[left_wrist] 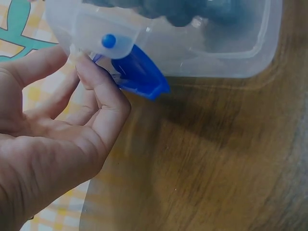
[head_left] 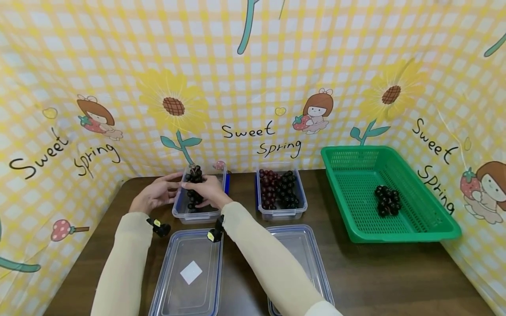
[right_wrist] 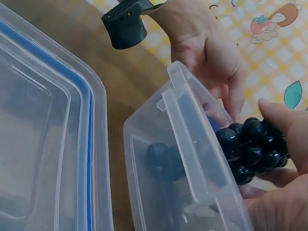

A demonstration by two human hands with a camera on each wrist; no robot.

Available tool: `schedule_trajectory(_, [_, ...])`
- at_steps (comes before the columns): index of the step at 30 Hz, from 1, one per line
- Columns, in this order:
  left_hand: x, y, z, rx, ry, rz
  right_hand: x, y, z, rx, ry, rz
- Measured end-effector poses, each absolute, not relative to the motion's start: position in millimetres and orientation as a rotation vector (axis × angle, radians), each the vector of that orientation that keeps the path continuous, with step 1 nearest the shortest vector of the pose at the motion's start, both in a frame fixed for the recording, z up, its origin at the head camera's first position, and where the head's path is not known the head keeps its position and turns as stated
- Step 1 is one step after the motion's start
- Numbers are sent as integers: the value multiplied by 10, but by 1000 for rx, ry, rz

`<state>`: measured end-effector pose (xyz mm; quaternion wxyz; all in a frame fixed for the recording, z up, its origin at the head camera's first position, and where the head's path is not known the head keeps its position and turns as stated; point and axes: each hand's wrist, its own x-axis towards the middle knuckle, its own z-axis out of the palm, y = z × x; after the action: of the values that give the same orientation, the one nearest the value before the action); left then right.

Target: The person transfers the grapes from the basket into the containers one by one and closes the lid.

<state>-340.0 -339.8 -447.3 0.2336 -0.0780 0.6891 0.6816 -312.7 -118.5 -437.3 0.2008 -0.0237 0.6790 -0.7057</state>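
My right hand (head_left: pixel 209 189) grips a bunch of dark grapes (head_left: pixel 193 175) over the left clear plastic container (head_left: pixel 203 216). In the right wrist view, round black grapes (right_wrist: pixel 252 149) show between thumb and fingers at the container's rim, and darker shapes blur through its wall. My left hand (head_left: pixel 158 193) is at that container's left side. In the left wrist view, its bent fingers (left_wrist: pixel 94 77) and thumb hold the container's edge beside a hanging blue clip (left_wrist: pixel 139 72). Part of the bunch is hidden by the right hand.
A second clear container (head_left: pixel 282 214) holds reddish and black grapes (head_left: pixel 278 188). Two clear lids lie in front, the left lid (head_left: pixel 189 272) bearing a white label and the right lid (head_left: pixel 300 245) partly under my right arm. A green basket (head_left: pixel 395 237) at right holds another grape bunch (head_left: pixel 387 201).
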Motion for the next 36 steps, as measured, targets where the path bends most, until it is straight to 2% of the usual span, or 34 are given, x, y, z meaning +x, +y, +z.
schedule_trajectory(8, [-3383,-3398,-4514,-203,1901,1895,-3054,-1269,-4393,159,1864,-1943])
schedule_trajectory(18, [-3388,-3379,-4508,-219,1900,1887,-3043,-1305,-4371,250,1948,-1872])
schedule_trajectory(30, [-3371,-3380,-4502,-247,1893,1899,-3080,-1339,-4441,257,1977,-1819])
schedule_trajectory(36, [-3362,-3374,-4482,-251,1900,1908,-3025,-1351,-4429,149,2219,-1654])
